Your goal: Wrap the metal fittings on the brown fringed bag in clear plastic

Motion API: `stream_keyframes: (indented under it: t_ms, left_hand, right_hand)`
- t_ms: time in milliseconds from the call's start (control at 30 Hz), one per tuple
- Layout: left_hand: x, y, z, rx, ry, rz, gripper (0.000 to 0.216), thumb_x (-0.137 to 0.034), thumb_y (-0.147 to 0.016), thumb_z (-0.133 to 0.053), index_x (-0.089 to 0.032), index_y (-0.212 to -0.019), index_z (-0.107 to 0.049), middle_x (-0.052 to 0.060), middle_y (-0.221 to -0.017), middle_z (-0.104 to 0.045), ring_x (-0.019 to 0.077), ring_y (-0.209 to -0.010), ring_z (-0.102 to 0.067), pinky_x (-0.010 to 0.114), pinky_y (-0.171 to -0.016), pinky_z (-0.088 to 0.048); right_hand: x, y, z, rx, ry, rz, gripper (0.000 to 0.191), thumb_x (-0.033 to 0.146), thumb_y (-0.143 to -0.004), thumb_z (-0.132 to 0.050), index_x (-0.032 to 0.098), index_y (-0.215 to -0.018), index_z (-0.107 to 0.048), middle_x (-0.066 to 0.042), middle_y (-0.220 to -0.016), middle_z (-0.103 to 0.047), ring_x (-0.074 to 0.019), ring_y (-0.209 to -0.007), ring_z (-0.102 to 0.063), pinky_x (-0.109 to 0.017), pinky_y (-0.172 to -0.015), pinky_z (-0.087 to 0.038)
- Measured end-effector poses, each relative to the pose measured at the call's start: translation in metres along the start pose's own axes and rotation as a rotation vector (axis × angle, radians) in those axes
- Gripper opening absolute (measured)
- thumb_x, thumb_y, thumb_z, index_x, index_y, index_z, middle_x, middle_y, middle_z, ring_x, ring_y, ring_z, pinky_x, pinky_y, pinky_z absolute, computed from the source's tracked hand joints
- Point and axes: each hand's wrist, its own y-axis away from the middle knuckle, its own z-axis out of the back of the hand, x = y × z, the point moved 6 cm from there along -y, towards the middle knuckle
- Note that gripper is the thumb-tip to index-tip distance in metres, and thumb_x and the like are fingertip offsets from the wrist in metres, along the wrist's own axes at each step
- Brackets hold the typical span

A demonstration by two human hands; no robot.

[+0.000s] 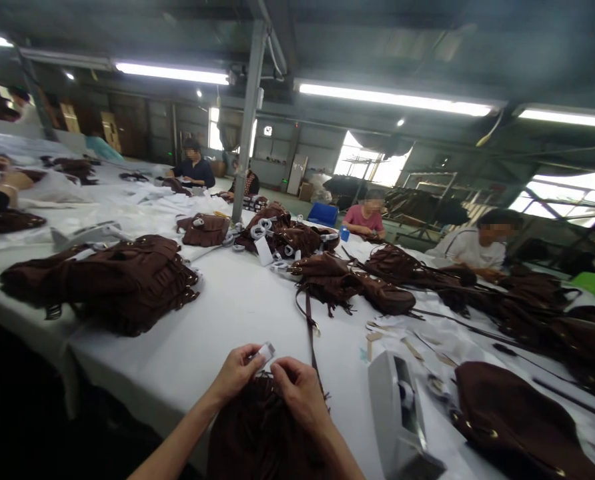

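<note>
A dark brown fringed bag (257, 433) sits at the table edge right in front of me, its gathered top under both hands. Between the thumb and fingers of my left hand (235, 375) is a small whitish piece (266, 353), which looks like wrapping or a tag. My right hand (301, 393) is pinched closed just beside it, over the bag's top; what lies in its fingertips is hidden. A brown strap (309, 327) with a metal clasp runs over the table past my right hand.
A grey tape dispenser (395, 413) and a brown bag (520, 420) lie to my right. At left is a stack of brown bags (122, 280). More bags (287, 233) with white-wrapped parts lie ahead, near a metal post (250, 120). Several people work around the white table (237, 307).
</note>
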Motion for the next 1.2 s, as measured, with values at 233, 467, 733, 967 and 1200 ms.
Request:
stream_keyframes:
  t_ms: [233, 467, 733, 967, 1200]
  left_hand:
    - [-0.003, -0.001, 0.003, -0.014, -0.003, -0.044, 0.043, -0.045, -0.075, -0.065, -0.013, -0.104, -0.068, 0.007, -0.079, -0.068, 0.0194, -0.071, -0.059, 0.027, -0.062, -0.045]
    - [-0.005, 0.001, 0.002, -0.008, 0.009, -0.067, 0.041, -0.049, -0.079, -0.061, -0.013, -0.097, -0.067, 0.007, -0.080, -0.069, 0.0214, -0.078, -0.062, 0.029, -0.065, -0.048]
    - [-0.011, 0.006, 0.002, -0.029, -0.024, -0.078, 0.028, -0.037, -0.088, -0.055, -0.016, -0.106, -0.061, 0.007, -0.108, -0.063, 0.0207, -0.092, -0.062, 0.038, -0.080, -0.053]
    - [0.025, 0.002, -0.001, -0.016, -0.109, 0.005, 0.039, -0.050, -0.079, -0.061, -0.020, -0.104, -0.067, 0.004, -0.105, -0.071, 0.0276, -0.105, -0.061, 0.037, -0.096, -0.047]
    - [0.065, -0.008, 0.003, 0.045, -0.008, 0.111, 0.043, -0.052, -0.070, -0.068, -0.023, -0.101, -0.069, 0.001, -0.104, -0.072, 0.0279, -0.107, -0.062, 0.032, -0.094, -0.049]
  right_hand:
    - [-0.014, -0.018, -0.012, 0.007, 0.079, -0.012, 0.036, 0.046, -0.085, -0.052, 0.017, -0.073, -0.069, 0.000, -0.062, -0.062, -0.0137, -0.058, -0.052, -0.022, -0.055, -0.037]
    - [-0.021, -0.021, -0.016, -0.010, 0.124, -0.046, 0.039, 0.048, -0.086, -0.050, 0.017, -0.073, -0.069, 0.000, -0.062, -0.062, -0.0132, -0.057, -0.051, -0.023, -0.056, -0.035]
    - [-0.035, -0.024, -0.020, -0.131, 0.108, -0.161, 0.041, 0.048, -0.080, -0.056, 0.015, -0.056, -0.063, 0.002, -0.051, -0.053, -0.0112, -0.052, -0.045, -0.023, -0.052, -0.030]
    - [-0.043, -0.015, -0.019, -0.284, 0.131, -0.255, 0.042, 0.047, -0.074, -0.060, 0.015, -0.047, -0.062, 0.003, -0.044, -0.049, -0.0099, -0.047, -0.045, -0.021, -0.045, -0.028]
    - [-0.093, -0.006, -0.035, -0.534, 0.154, -0.346, 0.021, 0.027, -0.067, -0.066, 0.016, -0.051, -0.061, 0.001, -0.056, -0.055, -0.0146, -0.058, -0.052, -0.024, -0.057, -0.038]
